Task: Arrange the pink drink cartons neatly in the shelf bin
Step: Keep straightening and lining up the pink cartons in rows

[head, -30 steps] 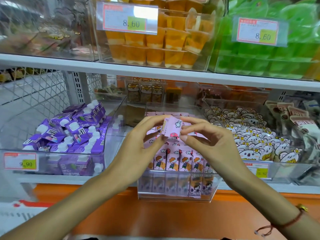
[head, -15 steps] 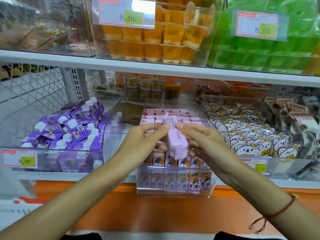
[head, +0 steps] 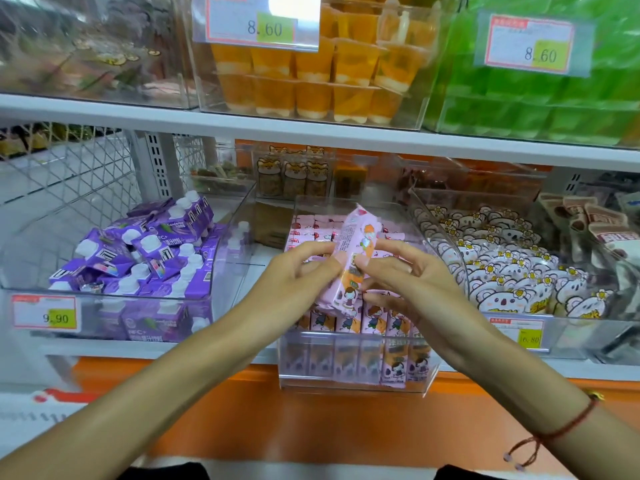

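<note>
Both hands hold one pink carton (head: 349, 258) between them, just above the clear bin (head: 353, 382) where the other pink cartons (head: 349, 320) stand in rows. The left hand (head: 298, 271) pinches the carton's left side with thumb and fingertips; the right hand (head: 408, 275) grips its right side and lower end, fingers curled around it. The carton is tilted, top end leaning away from the hands and printed face turned towards the right hand. The packed front row sits directly under both palms, with more cartons lying flat beyond the fingertips.

The main risk, as I judge it, is the fit. The rows below look tight, so pushing a tilted carton down could wedge it crooked, crush a corner, or tip its neighbours. The grip is mostly fingertips on a slick surface, so the carton could slip and land flat across the row. The bin overhangs the shelf edge (head: 173, 351) towards the wrists, so a hard press could shift it outward.
</note>
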A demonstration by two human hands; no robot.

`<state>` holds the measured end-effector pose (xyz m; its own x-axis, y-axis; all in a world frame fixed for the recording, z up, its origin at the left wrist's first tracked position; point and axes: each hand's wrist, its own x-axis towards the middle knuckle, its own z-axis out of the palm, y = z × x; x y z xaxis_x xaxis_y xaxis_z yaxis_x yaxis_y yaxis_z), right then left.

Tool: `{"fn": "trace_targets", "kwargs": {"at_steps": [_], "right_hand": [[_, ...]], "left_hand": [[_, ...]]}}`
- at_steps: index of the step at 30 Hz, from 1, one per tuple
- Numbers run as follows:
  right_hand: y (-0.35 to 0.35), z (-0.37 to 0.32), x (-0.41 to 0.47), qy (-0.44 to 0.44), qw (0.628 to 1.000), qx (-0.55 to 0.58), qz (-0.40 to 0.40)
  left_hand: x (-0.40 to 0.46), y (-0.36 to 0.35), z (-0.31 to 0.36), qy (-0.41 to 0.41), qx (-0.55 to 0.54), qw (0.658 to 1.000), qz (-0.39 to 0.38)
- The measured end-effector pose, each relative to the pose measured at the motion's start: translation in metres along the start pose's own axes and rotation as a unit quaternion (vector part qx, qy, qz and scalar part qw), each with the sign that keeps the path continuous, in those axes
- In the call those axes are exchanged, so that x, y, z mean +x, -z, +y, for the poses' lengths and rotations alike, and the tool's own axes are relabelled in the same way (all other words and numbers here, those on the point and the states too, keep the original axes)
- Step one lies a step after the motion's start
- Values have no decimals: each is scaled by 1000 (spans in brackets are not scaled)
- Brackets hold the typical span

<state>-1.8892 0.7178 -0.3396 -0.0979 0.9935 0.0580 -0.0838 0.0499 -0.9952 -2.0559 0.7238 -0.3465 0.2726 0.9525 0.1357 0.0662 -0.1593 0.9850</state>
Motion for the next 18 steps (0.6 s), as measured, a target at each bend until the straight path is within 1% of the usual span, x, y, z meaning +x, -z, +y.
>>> {"fn": "trace_targets", "kwargs": {"at_steps": [3, 6, 8, 12, 15, 18], "right_hand": [[5, 1, 1, 34, 999, -37, 20], [8, 1, -1, 57, 996, -72, -4], [7, 0, -2, 66, 995, -73, -5], [4, 0, -5, 117, 990, -78, 30], [1, 6, -4, 122, 990, -59, 47], [3, 8, 6, 121, 986, -21, 110]], "left_hand": [[-2, 1, -1, -62, 48, 997, -22], [-1, 7, -2, -111, 110, 988, -6], [-1, 6, -5, -119, 146, 982, 3], [-4, 0, -11, -122, 175, 977, 13], [-3, 0, -11, -141, 187, 971, 49], [-2, 7, -8, -158, 189, 962, 120]]}}
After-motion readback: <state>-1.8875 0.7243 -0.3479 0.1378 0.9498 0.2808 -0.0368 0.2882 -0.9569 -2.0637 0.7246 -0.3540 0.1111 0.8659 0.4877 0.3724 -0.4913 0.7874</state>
